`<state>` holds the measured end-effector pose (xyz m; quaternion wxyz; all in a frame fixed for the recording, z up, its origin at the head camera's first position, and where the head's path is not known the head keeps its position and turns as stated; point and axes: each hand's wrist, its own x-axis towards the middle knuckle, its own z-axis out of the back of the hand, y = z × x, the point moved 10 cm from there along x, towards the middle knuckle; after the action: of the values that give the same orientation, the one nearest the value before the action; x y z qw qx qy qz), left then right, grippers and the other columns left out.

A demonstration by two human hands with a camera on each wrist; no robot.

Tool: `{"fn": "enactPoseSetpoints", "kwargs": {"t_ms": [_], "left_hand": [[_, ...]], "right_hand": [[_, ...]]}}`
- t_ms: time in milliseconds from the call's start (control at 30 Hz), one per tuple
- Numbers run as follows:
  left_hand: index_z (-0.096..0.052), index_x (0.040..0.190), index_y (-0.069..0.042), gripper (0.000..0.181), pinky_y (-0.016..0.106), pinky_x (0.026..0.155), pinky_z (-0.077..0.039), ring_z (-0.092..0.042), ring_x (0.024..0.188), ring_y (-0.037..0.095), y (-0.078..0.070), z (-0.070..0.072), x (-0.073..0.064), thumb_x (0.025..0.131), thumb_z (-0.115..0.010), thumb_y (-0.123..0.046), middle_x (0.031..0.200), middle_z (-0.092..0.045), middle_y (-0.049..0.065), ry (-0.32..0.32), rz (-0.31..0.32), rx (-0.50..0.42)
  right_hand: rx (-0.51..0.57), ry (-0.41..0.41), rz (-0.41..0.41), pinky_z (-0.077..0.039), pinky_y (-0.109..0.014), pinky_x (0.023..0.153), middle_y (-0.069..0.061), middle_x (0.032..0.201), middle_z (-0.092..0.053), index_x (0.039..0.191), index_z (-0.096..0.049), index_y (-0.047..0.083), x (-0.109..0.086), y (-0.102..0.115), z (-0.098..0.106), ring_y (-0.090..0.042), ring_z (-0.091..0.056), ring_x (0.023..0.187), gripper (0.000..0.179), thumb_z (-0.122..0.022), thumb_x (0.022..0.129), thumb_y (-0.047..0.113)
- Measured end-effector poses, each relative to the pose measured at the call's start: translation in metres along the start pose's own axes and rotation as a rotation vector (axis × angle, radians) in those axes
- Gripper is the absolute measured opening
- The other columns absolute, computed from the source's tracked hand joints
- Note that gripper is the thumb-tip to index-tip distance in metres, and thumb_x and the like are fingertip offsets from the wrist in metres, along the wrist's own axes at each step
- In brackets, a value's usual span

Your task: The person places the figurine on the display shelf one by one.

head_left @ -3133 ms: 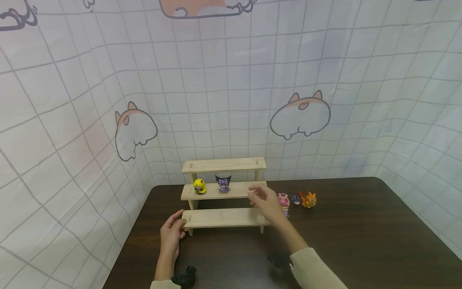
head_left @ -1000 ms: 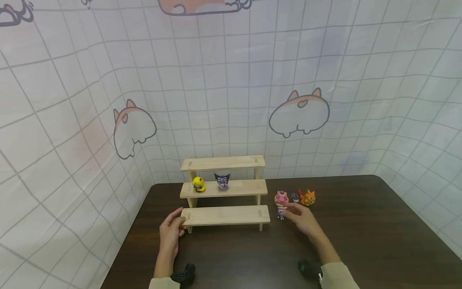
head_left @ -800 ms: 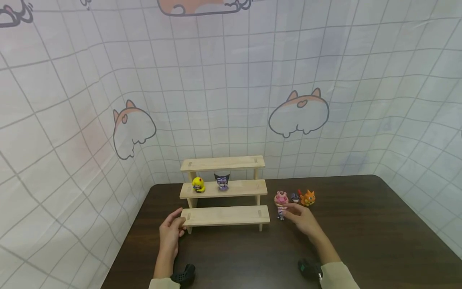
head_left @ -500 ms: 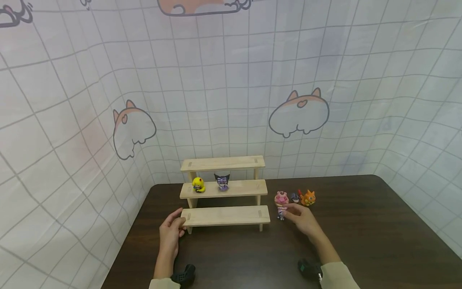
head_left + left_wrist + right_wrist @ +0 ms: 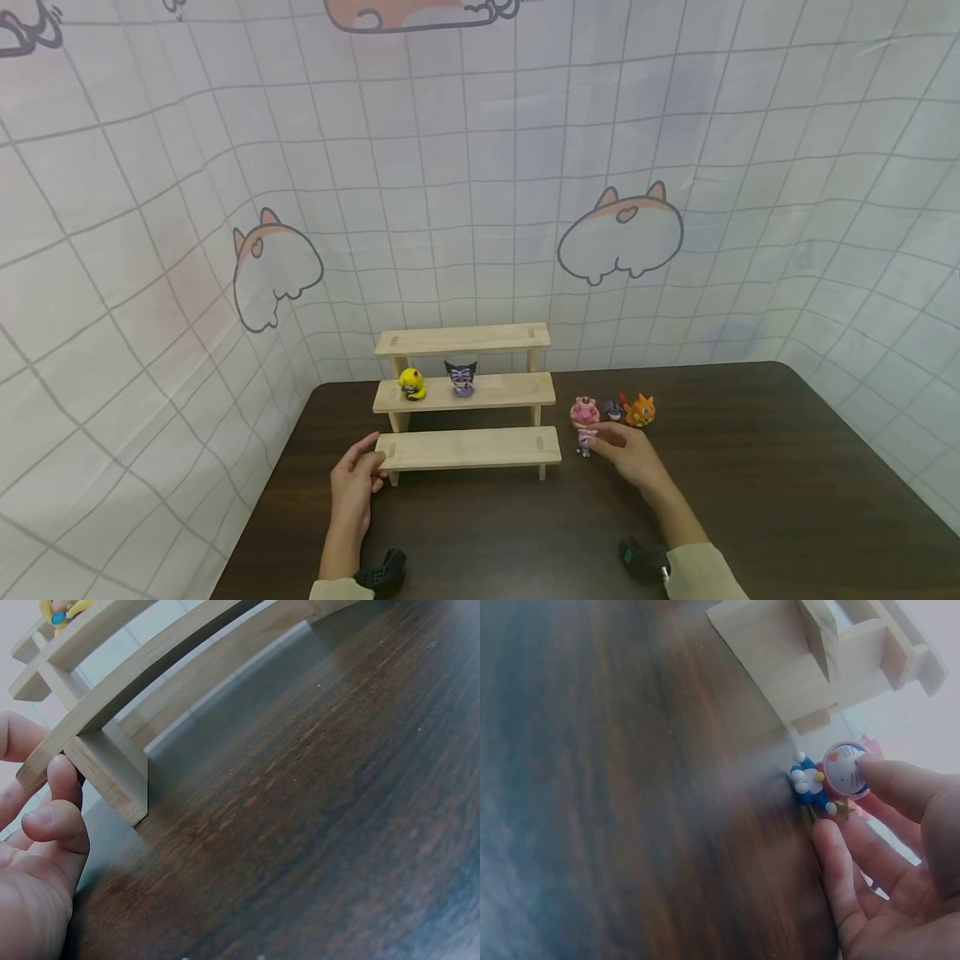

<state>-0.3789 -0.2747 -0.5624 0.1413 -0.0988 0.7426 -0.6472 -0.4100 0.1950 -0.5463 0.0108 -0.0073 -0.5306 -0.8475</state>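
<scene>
Just off shelf edge [image 5: 556, 446], figurine [image 5: 584, 444] in right hand [image 5: 633, 458]

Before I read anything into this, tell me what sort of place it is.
Likely an indoor tabletop corner, perhaps set up for display: a dark table, pale gridded hangings with cartoon prints behind it, and a tiered wooden stand bearing a yellow figurine.

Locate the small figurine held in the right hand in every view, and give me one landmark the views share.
Head: the held figurine is lower right of centre, at the fingertips of the right hand.
Left wrist: not in it.
Right wrist: the held figurine is right of centre, against the thumb.
Shared landmark: the wooden stand, visible in all three.
</scene>
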Motion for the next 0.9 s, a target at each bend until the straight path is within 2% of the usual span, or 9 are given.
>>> {"fn": "enactPoseSetpoints", "kwargs": {"t_ms": [400,633,900], "left_hand": [[-0.057,0.143,-0.004,0.046,0.017,0.053,-0.040,-0.056,0.065,0.007,0.0012,0.0009,0.0016,0.097,-0.060,-0.005,0.095,-0.062,-0.002,0.002,0.007,0.005],[-0.056,0.144,-0.003,0.046,0.017,0.053,-0.040,-0.056,0.065,0.007,-0.0002,0.0003,0.0010,0.098,-0.061,-0.006,0.095,-0.063,-0.002,0.010,-0.001,0.011],[-0.056,0.143,-0.003,0.046,0.017,0.053,-0.040,-0.057,0.065,0.007,0.0004,0.0006,0.0010,0.098,-0.060,-0.005,0.102,-0.062,-0.001,0.005,0.005,0.004]], "right_hand": [[0.006,-0.013,-0.018,-0.055,-0.031,0.080,-0.018,0.122,-0.072,0.128,-0.069,0.005,-0.0012,-0.0013,0.0013,-0.024,-0.068,0.105,0.036,-0.070,0.098,0.024],[0.014,-0.024,-0.018,-0.056,-0.032,0.080,-0.017,0.120,-0.072,0.129,-0.068,0.005,-0.0004,-0.0014,0.0018,-0.021,-0.068,0.099,0.035,-0.069,0.098,0.021],[0.044,-0.026,-0.016,-0.056,-0.032,0.077,-0.018,0.117,-0.072,0.131,-0.067,0.005,-0.0002,0.0022,0.0030,-0.020,-0.070,0.092,0.036,-0.068,0.099,0.021]]}}
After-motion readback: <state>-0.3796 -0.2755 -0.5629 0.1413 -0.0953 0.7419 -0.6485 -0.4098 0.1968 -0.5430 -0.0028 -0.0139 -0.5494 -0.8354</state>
